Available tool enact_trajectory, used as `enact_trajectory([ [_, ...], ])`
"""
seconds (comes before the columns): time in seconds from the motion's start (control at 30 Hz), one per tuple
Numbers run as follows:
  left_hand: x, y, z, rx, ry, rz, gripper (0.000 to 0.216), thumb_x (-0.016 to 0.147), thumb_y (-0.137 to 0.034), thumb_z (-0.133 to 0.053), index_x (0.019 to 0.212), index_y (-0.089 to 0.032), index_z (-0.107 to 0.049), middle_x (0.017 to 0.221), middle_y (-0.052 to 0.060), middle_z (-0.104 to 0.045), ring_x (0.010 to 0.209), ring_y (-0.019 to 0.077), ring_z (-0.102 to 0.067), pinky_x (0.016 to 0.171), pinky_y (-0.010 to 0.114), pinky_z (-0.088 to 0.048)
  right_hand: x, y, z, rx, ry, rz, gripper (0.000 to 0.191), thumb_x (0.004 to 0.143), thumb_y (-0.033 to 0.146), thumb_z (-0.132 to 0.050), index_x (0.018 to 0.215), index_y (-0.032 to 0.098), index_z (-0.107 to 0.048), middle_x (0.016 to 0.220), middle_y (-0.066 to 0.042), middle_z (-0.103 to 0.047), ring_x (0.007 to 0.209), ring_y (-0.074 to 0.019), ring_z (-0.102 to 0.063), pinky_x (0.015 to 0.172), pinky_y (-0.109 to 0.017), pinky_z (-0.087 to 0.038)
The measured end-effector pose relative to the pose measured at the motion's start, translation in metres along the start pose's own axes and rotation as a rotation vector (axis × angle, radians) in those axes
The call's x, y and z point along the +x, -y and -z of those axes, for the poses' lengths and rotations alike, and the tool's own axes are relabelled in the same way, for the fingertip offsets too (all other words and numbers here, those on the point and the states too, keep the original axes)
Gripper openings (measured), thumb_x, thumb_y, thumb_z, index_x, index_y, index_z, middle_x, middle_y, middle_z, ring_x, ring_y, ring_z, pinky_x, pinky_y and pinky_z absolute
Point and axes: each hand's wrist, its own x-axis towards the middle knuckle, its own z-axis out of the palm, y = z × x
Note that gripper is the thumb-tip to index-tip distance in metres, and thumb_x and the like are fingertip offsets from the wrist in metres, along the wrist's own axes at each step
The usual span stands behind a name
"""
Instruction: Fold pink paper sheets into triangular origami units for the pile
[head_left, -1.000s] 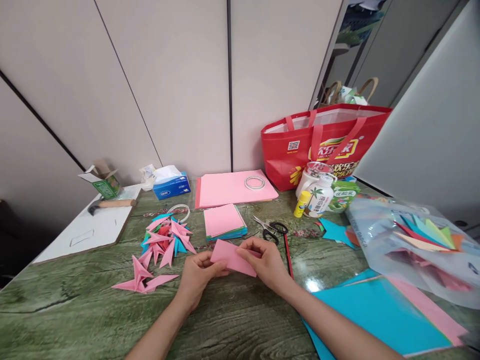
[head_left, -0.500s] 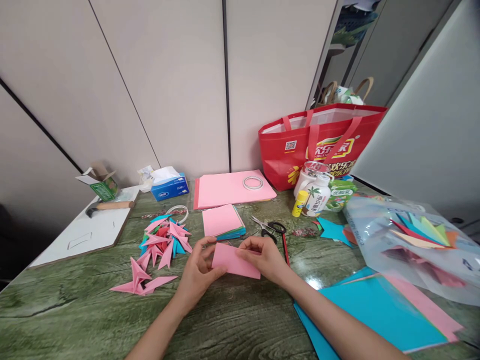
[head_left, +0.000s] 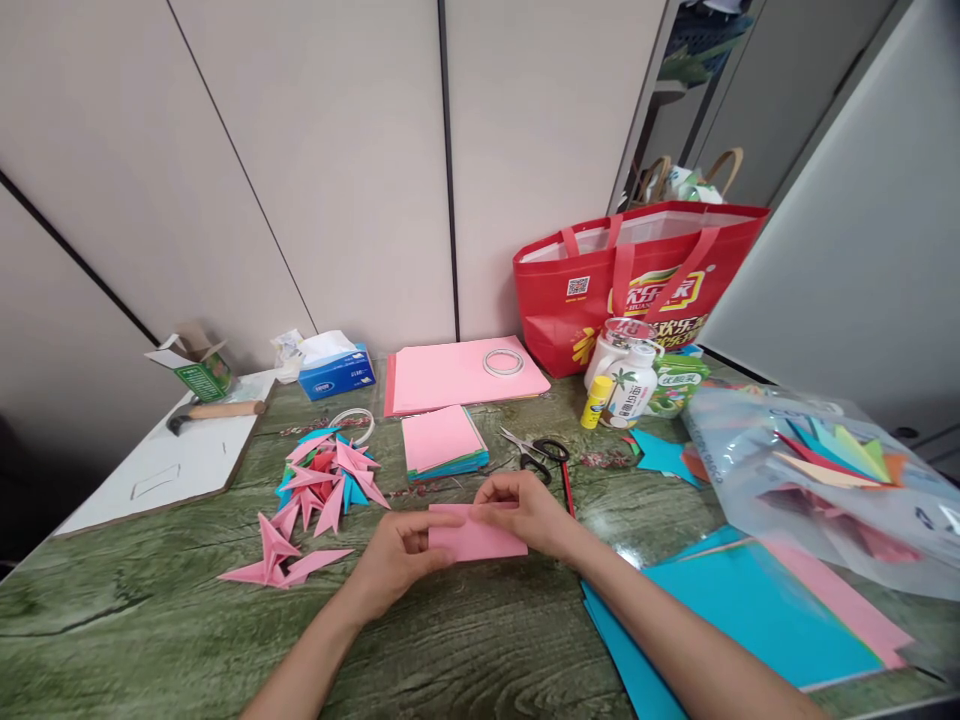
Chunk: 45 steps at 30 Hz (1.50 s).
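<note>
A pink sheet of paper, shown as a wide rectangle, is held between both hands just above the table. My left hand pinches its left end, thumb in front and fingers at the upper edge. My right hand grips the upper right part, fingers curled along the top edge. Beyond the hands lies a stack of small coloured squares, pink on top. Black-handled scissors rest to the right of that stack. Folded paper pieces, mostly pink with some blue and red, are heaped left of my left hand.
Larger pink sheets bear a white ring at the back. A red bag, white bottle and glue stick stand back right. Blue sheets and a plastic bag lie right, a hammer left.
The pink paper has turned from a slant to nearly level and looks narrower in height. My left fingers have moved from spread behind it onto its upper edge.
</note>
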Motion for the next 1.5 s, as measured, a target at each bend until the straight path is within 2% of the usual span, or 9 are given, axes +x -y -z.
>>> enact_trajectory([
  [0.13,0.001,0.001,-0.001,-0.022,-0.051,-0.016,0.029,0.058,-0.020,-0.070,0.087,-0.018,-0.071,0.067,0.002,-0.067,0.053,0.0123,-0.053,0.049,0.020,-0.038,0.001,-0.003,-0.002,0.021,-0.080,0.012,0.015,0.066,0.027,-0.063,0.073,0.014,-0.062,0.066,0.000,-0.060,0.064,-0.0136,-0.054,0.059,-0.023,-0.041],
  [0.27,0.002,-0.003,-0.002,0.088,-0.242,-0.106,0.028,0.055,-0.020,-0.071,0.083,-0.018,-0.072,0.048,-0.002,-0.058,0.041,0.0092,-0.040,0.041,0.019,-0.030,0.001,-0.006,-0.006,0.263,-0.144,-0.091,0.070,0.050,0.023,-0.076,0.112,0.018,-0.044,0.080,-0.002,-0.062,0.071,-0.0163,-0.058,0.063,-0.026,-0.046],
  [0.37,0.001,-0.007,-0.003,0.147,-0.351,-0.180,0.026,0.054,-0.020,-0.070,0.080,-0.018,-0.073,0.041,-0.004,-0.051,0.039,0.0077,-0.031,0.039,0.019,-0.025,-0.002,-0.005,-0.011,0.427,-0.114,-0.182,0.086,0.043,0.018,-0.078,0.117,0.019,-0.035,0.085,-0.003,-0.062,0.071,-0.0162,-0.058,0.061,-0.026,-0.047],
  [0.57,0.000,-0.009,-0.006,0.189,-0.356,-0.223,0.028,0.056,-0.021,-0.068,0.083,-0.015,-0.073,0.045,-0.005,-0.045,0.042,0.0062,-0.025,0.040,0.019,-0.022,-0.004,0.003,-0.018,0.496,-0.107,-0.239,0.058,0.043,0.017,-0.077,0.095,0.015,-0.052,0.079,-0.001,-0.061,0.063,-0.0122,-0.054,0.053,-0.022,-0.046],
  [0.87,0.002,0.003,-0.003,0.198,-0.303,-0.210,0.036,0.061,-0.027,-0.066,0.094,-0.012,-0.069,0.048,-0.007,-0.024,0.047,0.0070,-0.019,0.042,0.020,-0.015,-0.002,0.002,-0.015,0.603,-0.022,-0.278,0.038,0.045,0.022,-0.077,0.078,0.011,-0.064,0.063,0.000,-0.063,0.051,-0.0095,-0.052,0.048,-0.022,-0.045],
  [1.0,0.002,0.007,-0.002,0.173,-0.287,-0.210,0.037,0.063,-0.028,-0.066,0.097,-0.014,-0.067,0.049,-0.007,-0.024,0.048,0.0073,-0.020,0.042,0.020,-0.016,-0.001,-0.001,-0.012,0.603,-0.042,-0.279,0.035,0.040,0.023,-0.080,0.069,0.010,-0.066,0.058,0.001,-0.063,0.049,-0.0089,-0.052,0.048,-0.022,-0.047],
  [1.13,0.001,0.003,0.000,0.186,-0.354,-0.244,0.035,0.061,-0.025,-0.067,0.095,-0.015,-0.069,0.047,-0.007,-0.028,0.047,0.0073,-0.020,0.041,0.019,-0.019,0.000,-0.003,-0.007,0.627,-0.073,-0.270,0.040,0.038,0.028,-0.081,0.072,0.011,-0.066,0.061,0.000,-0.065,0.051,-0.0106,-0.056,0.053,-0.025,-0.050],
  [1.3,0.003,0.002,0.002,0.127,-0.377,-0.250,0.038,0.060,-0.024,-0.068,0.097,-0.016,-0.068,0.049,-0.005,-0.040,0.048,0.0077,-0.029,0.043,0.018,-0.028,0.002,-0.006,0.001,0.657,-0.100,-0.264,0.040,0.037,0.034,-0.081,0.067,0.012,-0.064,0.061,-0.002,-0.067,0.054,-0.0142,-0.061,0.056,-0.027,-0.052],
  [1.5,0.004,0.004,0.001,0.084,-0.407,-0.216,0.043,0.059,-0.026,-0.069,0.100,-0.015,-0.066,0.043,-0.009,-0.028,0.043,0.0061,-0.024,0.040,0.017,-0.023,0.002,-0.006,0.001,0.654,-0.112,-0.250,0.039,0.037,0.034,-0.081,0.065,0.012,-0.064,0.057,-0.001,-0.066,0.052,-0.0134,-0.061,0.055,-0.027,-0.052],
])
